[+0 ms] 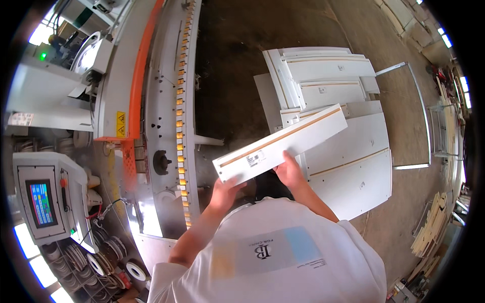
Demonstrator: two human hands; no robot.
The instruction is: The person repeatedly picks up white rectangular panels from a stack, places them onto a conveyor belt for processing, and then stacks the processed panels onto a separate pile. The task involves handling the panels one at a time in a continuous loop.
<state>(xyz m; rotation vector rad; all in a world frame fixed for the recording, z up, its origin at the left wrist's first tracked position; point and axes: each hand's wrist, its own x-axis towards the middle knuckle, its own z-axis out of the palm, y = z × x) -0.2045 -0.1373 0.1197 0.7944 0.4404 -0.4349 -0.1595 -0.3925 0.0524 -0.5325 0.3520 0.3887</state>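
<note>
A long white panel (pixel 303 135) with a brown groove along its length and a printed label near one end is held up in front of me, tilted so its right end points away. My left hand (pixel 226 193) grips its near left corner, fingers closed around the edge. Along the lower edge, near the middle, my right hand (pixel 290 171) holds it with the thumb on the face and the other fingers hidden underneath. Beyond the panel's right end lies a stack of similar white boards (pixel 348 136), several with brown grooves and small labels.
At left runs a long machine with an orange rail (pixel 136 76) and a row of yellow rollers (pixel 180 116). Its control screen (pixel 43 203) is lit. Rolls of banding (pixel 96 263) sit at lower left. A white metal frame (pixel 427 121) and wooden strips (pixel 429 227) are at right.
</note>
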